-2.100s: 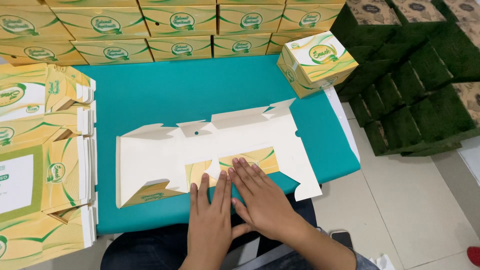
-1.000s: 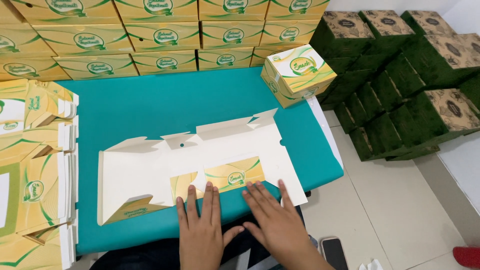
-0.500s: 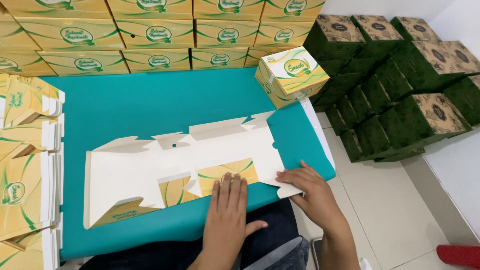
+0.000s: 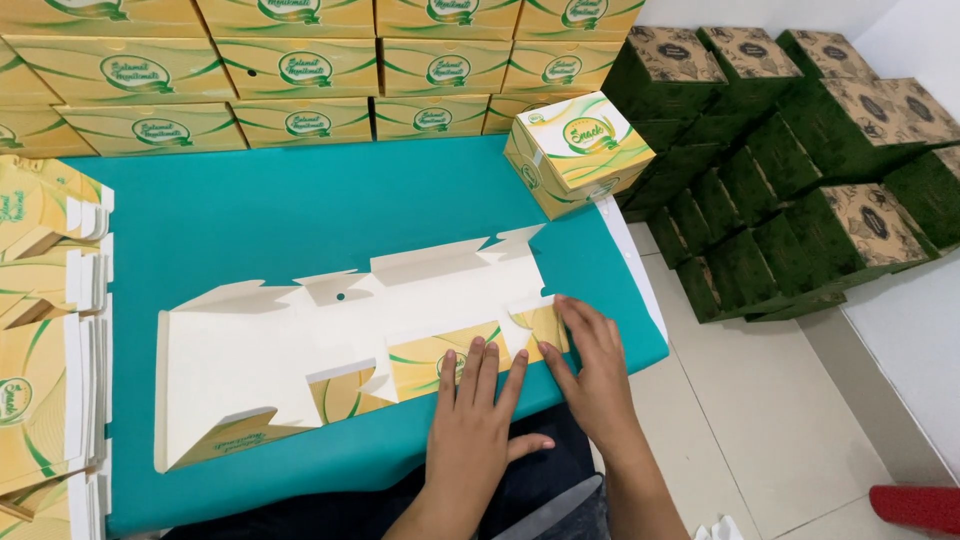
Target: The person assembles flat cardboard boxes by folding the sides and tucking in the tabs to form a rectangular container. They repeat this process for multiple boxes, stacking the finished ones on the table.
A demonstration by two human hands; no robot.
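Both hands lie flat and open on the unfolded carton blank (image 4: 330,350), gripping nothing: the left hand (image 4: 470,420) presses a folded yellow-and-green flap at the near edge, the right hand (image 4: 592,365) just beside it pins the small end flap. The blank stretches away to the left of both, white inside face up, on the teal counter (image 4: 300,215).

The risk, as I judge it: uneven pressure could crease the flap off its score line, or the blank could slide on the smooth covering toward the near edge.

Beyond the hands stands an assembled yellow box (image 4: 578,152); stacked yellow boxes (image 4: 300,70) line the back, flat blanks (image 4: 45,340) pile far left, dark green boxes (image 4: 800,150) sit on the tiled floor (image 4: 760,430) to the right.
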